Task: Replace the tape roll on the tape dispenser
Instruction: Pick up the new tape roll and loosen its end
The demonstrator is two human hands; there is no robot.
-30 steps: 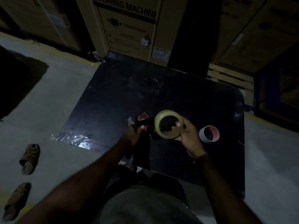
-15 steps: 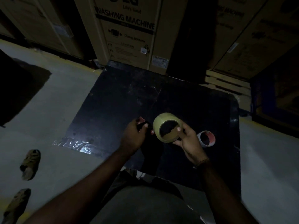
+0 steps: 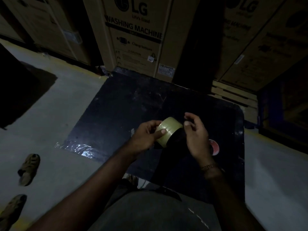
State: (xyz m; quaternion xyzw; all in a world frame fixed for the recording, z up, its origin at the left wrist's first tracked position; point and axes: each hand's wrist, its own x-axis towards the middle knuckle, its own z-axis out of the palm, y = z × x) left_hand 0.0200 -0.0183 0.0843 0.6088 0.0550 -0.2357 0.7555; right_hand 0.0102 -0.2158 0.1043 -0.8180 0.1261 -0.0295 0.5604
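A yellowish tape roll (image 3: 170,129) is held above the black table (image 3: 125,105), its outer band turned towards me. My left hand (image 3: 146,137) grips it from the left, thumb across the band. My right hand (image 3: 196,135) is at the roll's right edge with fingers loosely apart, the thumb tip at the rim. A red-and-white empty core (image 3: 215,146) lies on the table, half hidden behind my right hand. I cannot make out the tape dispenser in the dark under the hands.
Large washing machine cartons (image 3: 136,37) stand along the table's far edge, with a wooden pallet (image 3: 233,95) at the back right. Crumpled clear film (image 3: 80,149) hangs at the table's left corner. Two sandals (image 3: 29,169) lie on the floor at the left.
The roll went from my right hand into my left and turned from hole-up to band-facing-me. My left hand left the red dispenser part, which is now out of sight.
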